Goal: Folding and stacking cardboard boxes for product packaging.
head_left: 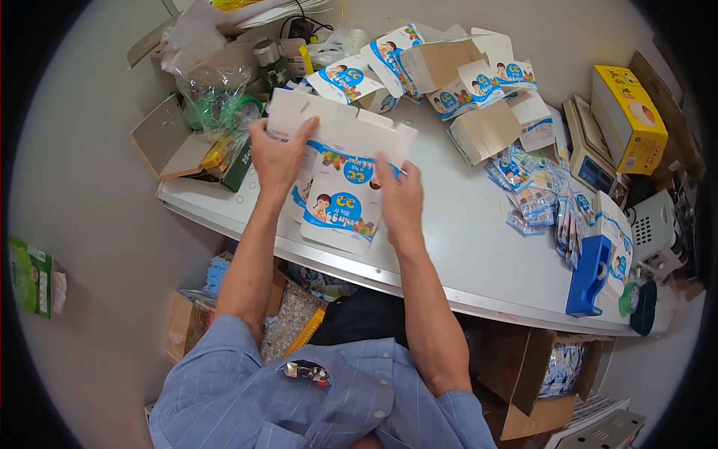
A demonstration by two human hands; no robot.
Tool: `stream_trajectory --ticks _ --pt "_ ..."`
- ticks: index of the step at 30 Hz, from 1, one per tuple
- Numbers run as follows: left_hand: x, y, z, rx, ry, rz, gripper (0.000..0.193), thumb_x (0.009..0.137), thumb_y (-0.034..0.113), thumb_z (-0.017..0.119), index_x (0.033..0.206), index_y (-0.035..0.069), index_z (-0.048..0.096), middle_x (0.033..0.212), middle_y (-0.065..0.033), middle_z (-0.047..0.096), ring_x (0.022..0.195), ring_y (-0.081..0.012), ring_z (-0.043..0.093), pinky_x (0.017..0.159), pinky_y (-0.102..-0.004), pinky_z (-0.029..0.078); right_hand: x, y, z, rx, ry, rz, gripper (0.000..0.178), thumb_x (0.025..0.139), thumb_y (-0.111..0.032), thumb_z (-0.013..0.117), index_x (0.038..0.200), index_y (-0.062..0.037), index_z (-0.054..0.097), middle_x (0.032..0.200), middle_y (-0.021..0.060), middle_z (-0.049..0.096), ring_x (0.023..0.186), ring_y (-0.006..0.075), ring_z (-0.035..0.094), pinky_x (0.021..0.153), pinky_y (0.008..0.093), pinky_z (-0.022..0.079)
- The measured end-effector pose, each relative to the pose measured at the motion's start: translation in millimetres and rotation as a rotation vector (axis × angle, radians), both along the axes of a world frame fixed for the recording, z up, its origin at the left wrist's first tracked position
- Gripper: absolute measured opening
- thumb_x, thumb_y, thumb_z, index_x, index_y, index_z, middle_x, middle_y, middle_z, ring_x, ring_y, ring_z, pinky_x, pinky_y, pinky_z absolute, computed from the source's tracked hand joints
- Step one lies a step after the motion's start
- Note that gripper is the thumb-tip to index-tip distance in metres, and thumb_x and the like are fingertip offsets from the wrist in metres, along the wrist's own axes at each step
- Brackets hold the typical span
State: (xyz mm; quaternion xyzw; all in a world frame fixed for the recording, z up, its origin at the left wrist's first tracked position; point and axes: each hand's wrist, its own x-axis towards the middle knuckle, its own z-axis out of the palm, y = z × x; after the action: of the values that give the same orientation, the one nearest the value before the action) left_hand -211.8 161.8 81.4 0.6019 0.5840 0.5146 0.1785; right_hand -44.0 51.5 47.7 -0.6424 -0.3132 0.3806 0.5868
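Between my two hands is a printed white and blue cardboard carton [340, 196], its white flaps spread out at the far end. It looks unfolded or only partly formed, and is tilted above the near part of the white table [464, 247]. My left hand [280, 157] grips the carton's left side, thumb on top near the flaps. On the opposite side my right hand [400, 193] is closed on the edge, slightly blurred, its fingertips against the printed panel. The carton's underside is hidden.
Similar formed cartons [485, 135] pile up at the back. Small printed sachets [527, 187] lie to the right, near a blue tape dispenser [587, 277], a scale [591, 142] and a yellow box [630, 120]. An open box with green tape rolls [224, 112] occupies the back left.
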Motion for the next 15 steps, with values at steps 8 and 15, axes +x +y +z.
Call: stream_trajectory --ticks 8,15 --pt "52 -79 18 0.607 -0.319 -0.440 0.066 0.073 0.013 0.084 0.123 0.003 0.042 0.122 -0.0118 0.045 0.109 -0.0195 0.047 0.099 -0.0368 0.040 48 -48 55 0.617 0.316 -0.285 0.046 0.097 -0.043 0.066 0.113 -0.0003 0.061 0.103 0.0039 0.061 0.095 0.0115 0.053 0.084 0.0270 0.041" --pt "117 -109 7 0.417 -0.504 -0.565 0.070 0.079 0.018 0.077 0.131 -0.002 0.034 0.120 -0.0125 0.042 0.108 -0.0191 0.045 0.098 -0.0353 0.040 84 -115 29 0.756 -0.141 -0.240 0.058 0.096 -0.035 0.057 0.139 0.0040 0.049 0.137 0.0132 0.052 0.122 0.0211 0.048 0.109 0.0354 0.034"
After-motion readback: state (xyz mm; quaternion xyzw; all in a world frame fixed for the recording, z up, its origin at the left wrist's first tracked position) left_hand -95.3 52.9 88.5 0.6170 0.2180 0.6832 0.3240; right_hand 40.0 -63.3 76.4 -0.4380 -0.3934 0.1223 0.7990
